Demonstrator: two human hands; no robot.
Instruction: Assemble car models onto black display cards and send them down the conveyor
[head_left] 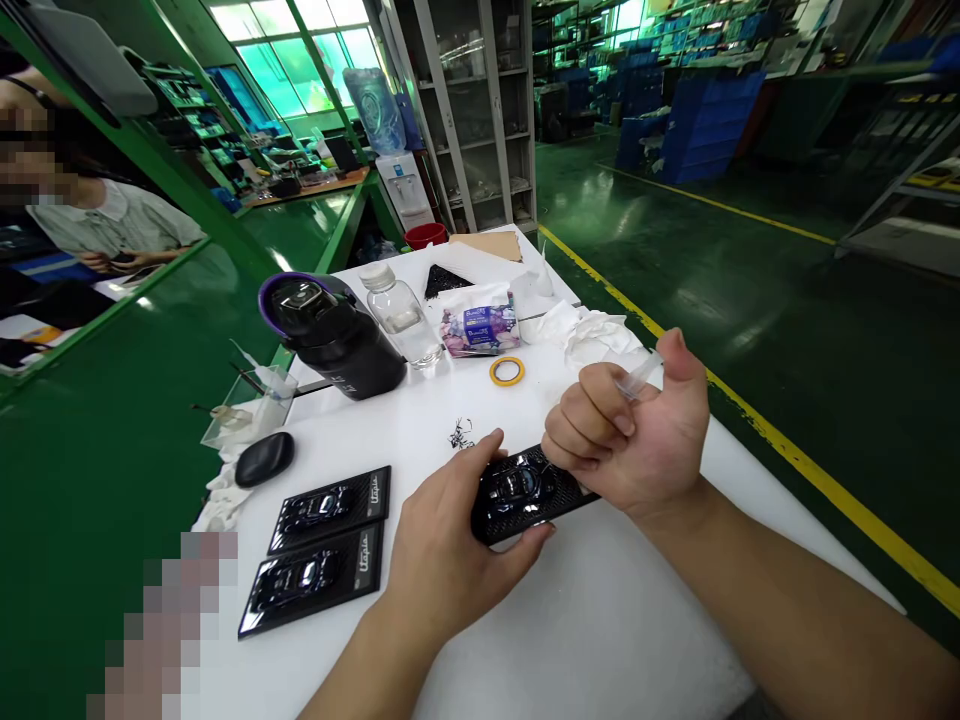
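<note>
My left hand [446, 535] grips a glossy black plaque [517, 490] by its long edges, thumb on the near side and fingers on the far side. A dark model car stands in relief on it. My right hand [645, 440] is curled over the plaque's right end, thumb raised. A small translucent plastic piece [639, 376] pokes out between its thumb and forefinger; the rest is hidden in the fist. Left of my left hand lie two similar plaques, the upper one [330, 508] and the lower one [313, 580], both with a car and white lettering.
Black scraps [460, 433] and a yellow tape roll [507, 372] lie beyond the plaque. Behind stand a black flask [337, 340], a clear bottle [403, 318] and a tissue pack [480, 325]. Crumpled tissues [592, 335] are at right, a black oval case [264, 460] at left. Someone sits far left.
</note>
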